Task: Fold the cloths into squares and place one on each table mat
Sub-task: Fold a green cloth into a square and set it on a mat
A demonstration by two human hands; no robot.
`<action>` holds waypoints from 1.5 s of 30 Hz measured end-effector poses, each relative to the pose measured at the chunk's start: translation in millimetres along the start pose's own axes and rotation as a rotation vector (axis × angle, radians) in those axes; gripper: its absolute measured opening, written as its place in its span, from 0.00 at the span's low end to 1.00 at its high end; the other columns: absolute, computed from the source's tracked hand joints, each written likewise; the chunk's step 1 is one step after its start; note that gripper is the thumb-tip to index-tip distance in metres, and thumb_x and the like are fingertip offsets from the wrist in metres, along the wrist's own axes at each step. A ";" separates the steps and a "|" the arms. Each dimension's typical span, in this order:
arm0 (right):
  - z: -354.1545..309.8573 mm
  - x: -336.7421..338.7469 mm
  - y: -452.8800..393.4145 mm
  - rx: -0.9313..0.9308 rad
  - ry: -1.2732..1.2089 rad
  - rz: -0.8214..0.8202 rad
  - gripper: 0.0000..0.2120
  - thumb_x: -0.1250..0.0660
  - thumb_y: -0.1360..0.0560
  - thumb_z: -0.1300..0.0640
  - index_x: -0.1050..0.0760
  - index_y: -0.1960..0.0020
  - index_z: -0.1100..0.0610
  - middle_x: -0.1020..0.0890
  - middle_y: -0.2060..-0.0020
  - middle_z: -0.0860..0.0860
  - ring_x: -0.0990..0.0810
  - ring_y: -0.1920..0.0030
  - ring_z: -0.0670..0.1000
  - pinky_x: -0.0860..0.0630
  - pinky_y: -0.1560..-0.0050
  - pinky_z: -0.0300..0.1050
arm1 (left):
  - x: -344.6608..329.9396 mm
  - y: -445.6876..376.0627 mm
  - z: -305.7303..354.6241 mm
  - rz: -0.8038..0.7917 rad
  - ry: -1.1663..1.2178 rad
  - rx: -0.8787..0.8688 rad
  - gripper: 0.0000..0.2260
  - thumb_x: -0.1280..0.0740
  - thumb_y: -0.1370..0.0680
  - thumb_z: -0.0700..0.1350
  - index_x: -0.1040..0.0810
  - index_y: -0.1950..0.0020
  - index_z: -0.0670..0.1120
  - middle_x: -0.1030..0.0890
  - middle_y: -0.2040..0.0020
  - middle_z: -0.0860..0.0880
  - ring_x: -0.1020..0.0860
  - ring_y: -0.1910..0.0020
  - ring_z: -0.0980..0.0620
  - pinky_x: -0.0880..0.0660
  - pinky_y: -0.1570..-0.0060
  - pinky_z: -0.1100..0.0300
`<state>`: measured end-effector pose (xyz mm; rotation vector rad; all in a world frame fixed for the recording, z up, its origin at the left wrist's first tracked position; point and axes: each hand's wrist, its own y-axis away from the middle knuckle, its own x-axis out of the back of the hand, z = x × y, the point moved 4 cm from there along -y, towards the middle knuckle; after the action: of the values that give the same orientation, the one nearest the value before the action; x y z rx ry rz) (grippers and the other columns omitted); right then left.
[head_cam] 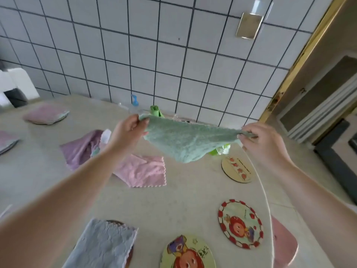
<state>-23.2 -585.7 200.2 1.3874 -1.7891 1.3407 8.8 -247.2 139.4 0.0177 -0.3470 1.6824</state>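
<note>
Nearest, below the left forearm, a grey cloth [104, 246] is laid over a mat [126, 242] whose dark rim shows at its far and right edges. Below and between the hands, three round mats [188, 252] [240, 223] [236, 169] are left bare along the table's curved edge [267, 200]. Open tabletop [173, 200] is seen between them and a pink cloth [144, 171] under the left wrist. The green cloth [185, 142] is held in the air, pinched at one corner by the left hand [127, 132] and at the other by the right hand [260, 140], its lower edge sagging clear of the table. Beyond the left hand, a purple cloth [81, 149] lies crumpled; farther left, a folded pink one [45, 114] is set on a mat by the tiled wall [154, 55].
</note>
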 end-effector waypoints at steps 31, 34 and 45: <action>110.4 -142.2 258.5 -0.664 -0.547 -0.749 0.06 0.42 0.21 0.56 0.28 0.51 0.56 0.21 0.53 0.58 0.20 0.51 0.57 0.22 0.50 0.62 | -48.7 263.5 -181.2 -0.238 -0.136 0.807 0.08 0.37 0.23 0.51 0.21 0.58 0.51 0.21 0.56 0.38 0.22 0.59 0.41 0.25 0.57 0.40; 116.6 -151.2 243.4 -0.641 -0.461 -0.669 0.06 0.41 0.21 0.54 0.27 0.53 0.53 0.20 0.55 0.59 0.20 0.52 0.62 0.23 0.50 0.64 | -55.8 247.7 -185.3 -0.160 -0.070 0.852 0.07 0.37 0.25 0.50 0.21 0.56 0.50 0.21 0.52 0.34 0.21 0.57 0.37 0.26 0.53 0.34; 127.2 -179.9 205.4 -0.602 -0.161 -0.599 0.09 0.44 0.21 0.50 0.28 0.46 0.53 0.21 0.59 0.52 0.25 0.64 0.49 0.26 0.60 0.48 | -79.8 199.1 -187.8 -0.100 -0.295 0.808 0.11 0.42 0.21 0.45 0.25 0.52 0.38 0.29 0.68 0.44 0.32 0.70 0.49 0.38 0.69 0.59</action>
<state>-127.1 -626.4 -79.6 1.5174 -1.5016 0.3502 -137.5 -299.7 -99.6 0.8707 0.1357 1.6205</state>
